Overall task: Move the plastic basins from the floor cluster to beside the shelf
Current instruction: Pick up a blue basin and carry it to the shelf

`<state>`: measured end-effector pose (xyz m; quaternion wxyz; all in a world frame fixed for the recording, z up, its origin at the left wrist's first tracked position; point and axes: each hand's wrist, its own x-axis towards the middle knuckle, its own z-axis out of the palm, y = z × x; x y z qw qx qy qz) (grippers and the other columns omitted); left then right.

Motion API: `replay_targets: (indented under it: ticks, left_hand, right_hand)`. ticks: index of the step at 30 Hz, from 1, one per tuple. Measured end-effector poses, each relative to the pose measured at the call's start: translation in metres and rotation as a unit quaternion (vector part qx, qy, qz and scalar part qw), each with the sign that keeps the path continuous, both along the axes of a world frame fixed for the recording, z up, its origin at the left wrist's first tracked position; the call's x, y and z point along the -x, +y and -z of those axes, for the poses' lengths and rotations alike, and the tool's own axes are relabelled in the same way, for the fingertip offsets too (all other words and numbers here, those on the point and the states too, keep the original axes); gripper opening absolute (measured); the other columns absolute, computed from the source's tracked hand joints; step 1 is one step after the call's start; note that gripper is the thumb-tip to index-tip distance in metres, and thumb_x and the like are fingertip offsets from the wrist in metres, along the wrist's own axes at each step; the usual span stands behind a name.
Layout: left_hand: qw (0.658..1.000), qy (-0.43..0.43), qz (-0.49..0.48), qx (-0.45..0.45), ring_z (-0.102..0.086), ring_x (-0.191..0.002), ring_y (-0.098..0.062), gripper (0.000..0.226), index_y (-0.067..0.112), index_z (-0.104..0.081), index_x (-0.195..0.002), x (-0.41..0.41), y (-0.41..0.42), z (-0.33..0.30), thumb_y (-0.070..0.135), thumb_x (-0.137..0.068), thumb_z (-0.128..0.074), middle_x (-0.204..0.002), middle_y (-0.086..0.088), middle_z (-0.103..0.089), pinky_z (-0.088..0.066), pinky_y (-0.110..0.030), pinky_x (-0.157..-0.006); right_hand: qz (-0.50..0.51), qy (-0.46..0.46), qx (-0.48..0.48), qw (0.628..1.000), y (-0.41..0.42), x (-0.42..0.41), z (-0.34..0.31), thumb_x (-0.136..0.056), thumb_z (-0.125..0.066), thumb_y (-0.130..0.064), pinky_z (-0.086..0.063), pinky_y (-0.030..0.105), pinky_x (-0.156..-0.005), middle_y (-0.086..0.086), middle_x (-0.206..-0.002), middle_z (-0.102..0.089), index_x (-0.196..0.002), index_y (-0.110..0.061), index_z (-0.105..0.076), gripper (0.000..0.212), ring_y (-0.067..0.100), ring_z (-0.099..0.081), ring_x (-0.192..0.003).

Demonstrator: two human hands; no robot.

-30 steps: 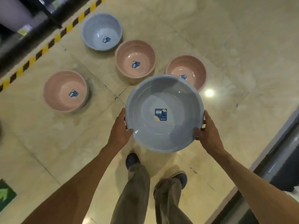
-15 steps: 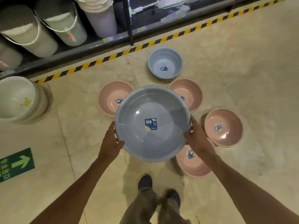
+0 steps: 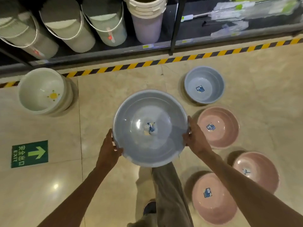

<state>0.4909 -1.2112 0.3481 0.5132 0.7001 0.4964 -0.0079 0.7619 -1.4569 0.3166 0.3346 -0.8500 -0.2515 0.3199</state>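
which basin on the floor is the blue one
The small blue basin, nearest the striped floor tape. The three other basins of that cluster are pink, the stacked ones at left whitish. The larger blue basin is off the floor, held by both hands.

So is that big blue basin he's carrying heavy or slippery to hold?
Probably light: the blue basin is held up only at its rim by the left hand and right hand. Its glossy plastic may be slippery. It looks stiff, keeping its round shape.
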Motion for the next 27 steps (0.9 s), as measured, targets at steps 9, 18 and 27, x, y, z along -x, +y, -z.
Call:
replay_targets:
  ticks: [9, 18, 27]
  left_hand:
    - [0.995, 0.097, -0.023, 0.004, -0.065, -0.120, -0.037, 0.102, 0.020, -0.021, -0.162, -0.054, 0.067, 0.098, 0.016, -0.082, -0.084, -0.146, -0.009, -0.056, -0.056, -0.056, -0.098]
    - [0.989, 0.145, 0.001, -0.043, -0.068, -0.116, -0.032, 0.086, 0.016, -0.020, -0.163, -0.084, 0.101, 0.226, 0.006, -0.094, -0.070, -0.138, -0.008, -0.064, -0.055, -0.041, -0.093]
    - [0.978, 0.198, 0.028, -0.057, -0.067, -0.103, -0.040, 0.075, 0.015, -0.027, -0.157, -0.096, 0.115, 0.328, -0.002, -0.092, -0.060, -0.126, -0.011, -0.068, -0.050, -0.042, -0.075]
  right_hand:
    - [-0.051, 0.023, 0.086, 0.995, 0.090, -0.067, 0.097, -0.092, -0.045, -0.052, -0.063, 0.051, -0.069, 0.007, -0.109, -0.061, -0.162, -0.035, -0.022, 0.076, 0.030, -0.068, -0.085]
    - [-0.015, 0.043, 0.146, 0.988, 0.143, -0.075, 0.204, -0.101, -0.051, -0.033, -0.062, 0.049, -0.077, 0.004, -0.119, -0.061, -0.155, -0.033, -0.033, 0.057, 0.032, -0.068, -0.093]
    - [0.020, 0.008, 0.244, 0.969, 0.167, -0.059, 0.295, -0.110, -0.046, -0.016, -0.055, 0.044, -0.084, 0.014, -0.141, -0.057, -0.168, -0.018, -0.018, 0.064, 0.037, -0.063, -0.116]
